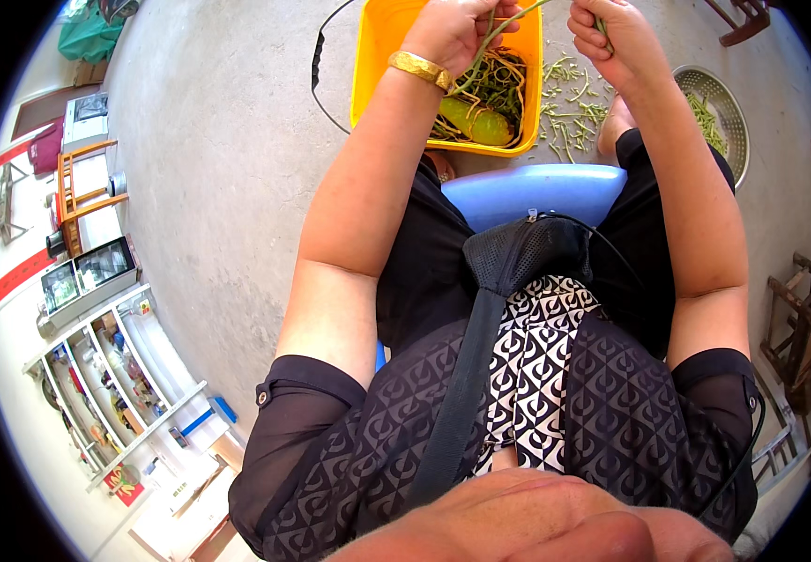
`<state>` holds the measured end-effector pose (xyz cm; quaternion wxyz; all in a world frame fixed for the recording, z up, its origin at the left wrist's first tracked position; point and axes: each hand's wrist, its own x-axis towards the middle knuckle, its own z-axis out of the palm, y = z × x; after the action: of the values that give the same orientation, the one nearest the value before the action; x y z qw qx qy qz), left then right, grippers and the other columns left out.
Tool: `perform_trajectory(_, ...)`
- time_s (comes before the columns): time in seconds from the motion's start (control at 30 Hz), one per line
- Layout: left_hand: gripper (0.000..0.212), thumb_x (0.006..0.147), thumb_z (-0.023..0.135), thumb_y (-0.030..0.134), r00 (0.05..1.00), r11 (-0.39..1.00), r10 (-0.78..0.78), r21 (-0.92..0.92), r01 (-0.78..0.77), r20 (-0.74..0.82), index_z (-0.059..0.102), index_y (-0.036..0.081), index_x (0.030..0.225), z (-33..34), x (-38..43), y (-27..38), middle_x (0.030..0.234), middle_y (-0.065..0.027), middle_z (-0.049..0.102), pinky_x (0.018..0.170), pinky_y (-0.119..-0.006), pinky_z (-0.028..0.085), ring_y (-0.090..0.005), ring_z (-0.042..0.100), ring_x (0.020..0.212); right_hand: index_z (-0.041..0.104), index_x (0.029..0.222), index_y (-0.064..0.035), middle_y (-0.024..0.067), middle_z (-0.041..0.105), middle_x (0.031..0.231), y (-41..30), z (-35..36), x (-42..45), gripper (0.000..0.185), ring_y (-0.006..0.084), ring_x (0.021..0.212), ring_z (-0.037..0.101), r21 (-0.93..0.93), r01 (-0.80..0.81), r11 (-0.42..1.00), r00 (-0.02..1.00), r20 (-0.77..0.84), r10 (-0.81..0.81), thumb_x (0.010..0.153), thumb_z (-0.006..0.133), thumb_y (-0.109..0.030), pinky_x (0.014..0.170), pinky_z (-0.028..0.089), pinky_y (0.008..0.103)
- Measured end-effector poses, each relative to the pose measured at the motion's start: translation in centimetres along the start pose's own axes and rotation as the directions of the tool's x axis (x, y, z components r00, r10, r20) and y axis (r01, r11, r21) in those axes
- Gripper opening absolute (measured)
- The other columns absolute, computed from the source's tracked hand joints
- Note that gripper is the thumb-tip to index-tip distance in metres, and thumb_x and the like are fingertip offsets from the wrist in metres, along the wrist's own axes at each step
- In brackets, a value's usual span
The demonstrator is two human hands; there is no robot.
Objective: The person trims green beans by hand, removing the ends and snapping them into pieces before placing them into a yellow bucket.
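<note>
My left hand (447,35), with a gold-coloured bangle (421,69) at the wrist, pinches a long green bean (481,57) above a yellow bucket (377,56). One end of the bean dangles towards the bucket; the other runs up to my right hand (616,42) at the top edge. My right fingers are curled around green bean pieces (602,31). Inside the bucket lie a light-green gourd-like vegetable (479,121) and tangled stems and leaves (507,81). Short bean pieces (570,119) are scattered on the floor between the bucket and my bare foot (616,125).
A metal colander (741,133) holding cut beans (704,116) sits outside my right leg. Between my knees shows a blue plastic seat (535,186). The bucket's black handle (317,63) hangs out left. Wooden stools (802,330) stand right; shelves (106,379) line the left.
</note>
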<state>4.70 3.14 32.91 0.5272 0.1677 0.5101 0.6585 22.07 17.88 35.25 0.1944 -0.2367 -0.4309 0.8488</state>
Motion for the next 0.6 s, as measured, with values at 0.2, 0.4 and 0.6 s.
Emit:
perform_trajectory(0.2,0.019,0.104,0.062,0.020,0.957,0.956,0.220,0.237,-0.173,-0.190,0.071,0.004,0.104,-0.5,0.1,0.8,0.079,0.0010,0.066,0.061,-0.022,0.048,-0.0084,0.060,0.068,0.058,0.087,-0.0088,-0.0017,0.047,0.065,0.1,-0.4,0.3,0.013,0.0071,0.047,0.039,0.046,-0.036,0.998,0.999,0.013,0.035,0.098,0.064,-0.012,0.038,0.026,0.0223)
perform_trajectory(0.4,0.022,0.096,0.074,0.022,0.943,0.806,0.307,0.492,-0.328,0.125,0.075,0.000,0.098,2.2,-1.2,0.5,0.082,0.0029,0.070,0.063,-0.022,0.047,-0.0038,0.058,0.070,0.060,0.089,-0.0082,-0.0034,0.047,0.065,1.4,1.1,-0.4,0.012,0.0057,0.048,0.039,-0.025,-0.094,0.995,0.993,0.067,0.096,0.098,0.065,-0.014,0.041,0.027,0.0217)
perform_trajectory(0.6,0.022,0.097,0.074,0.024,0.966,0.813,0.241,0.523,-0.255,0.097,0.076,0.003,0.093,1.9,-1.1,-0.6,0.078,0.0051,0.067,0.060,-0.020,0.044,-0.0024,0.055,0.066,0.061,0.092,-0.0071,-0.0044,0.048,0.065,1.7,1.5,-0.8,0.009,0.0048,0.048,0.038,0.017,-0.125,0.992,0.985,0.122,0.122,0.097,0.067,-0.013,0.041,0.026,0.0211)
